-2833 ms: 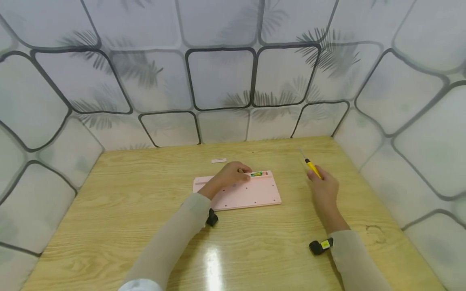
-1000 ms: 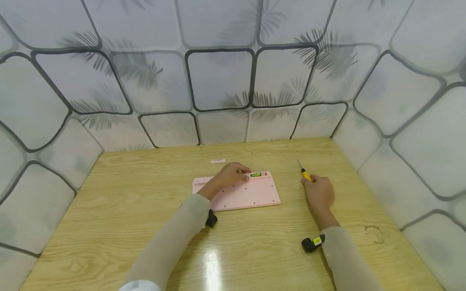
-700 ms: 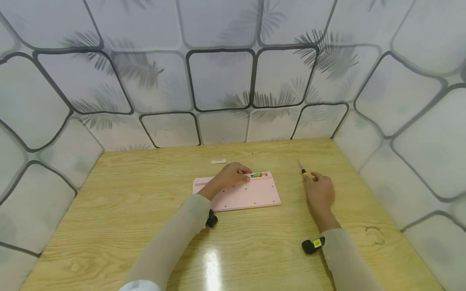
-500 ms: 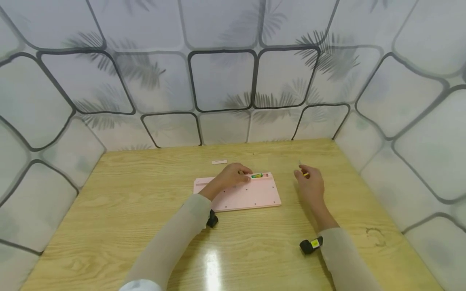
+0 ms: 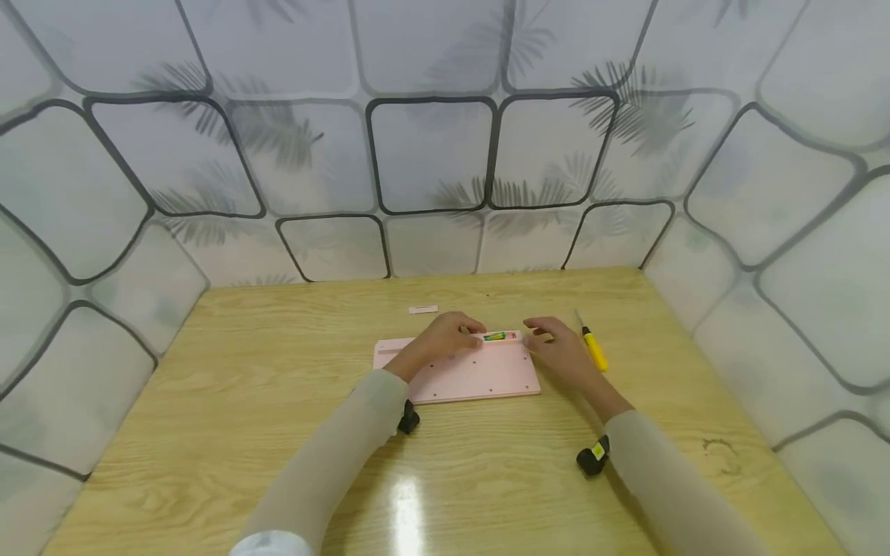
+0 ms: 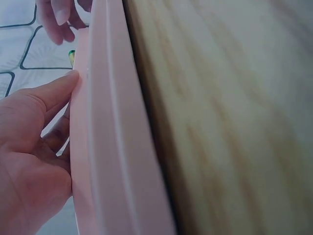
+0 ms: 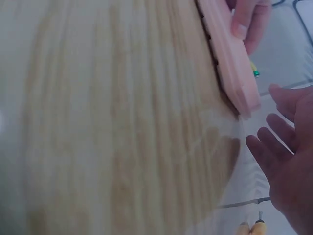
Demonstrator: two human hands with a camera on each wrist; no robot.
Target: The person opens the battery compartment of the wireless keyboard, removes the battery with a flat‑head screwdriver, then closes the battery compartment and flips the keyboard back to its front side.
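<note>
A pink keyboard (image 5: 480, 374) lies underside up on the table, small dark screw spots dotting its back. Green-and-yellow batteries (image 5: 495, 337) show in the slot along its raised far edge. My left hand (image 5: 445, 333) grips that edge, thumb on the near side and fingers behind it; the left wrist view shows the same hand (image 6: 36, 147) against the pink ridge. By the keyboard's far right corner is my right hand (image 5: 559, 351). In the right wrist view its fingers are spread and apart from the keyboard (image 7: 234, 63), holding nothing.
A yellow-handled screwdriver (image 5: 594, 349) lies on the wooden table (image 5: 278, 432), right of the right hand, its shaft pointing away. A small pale pink strip, perhaps the battery cover (image 5: 422, 309), lies beyond the keyboard. Patterned fabric walls (image 5: 431, 154) stand behind and at both sides.
My right hand has let go of the screwdriver, which now lies on the table, and has moved left to the keyboard's corner. The left hand keeps its grip on the edge.
</note>
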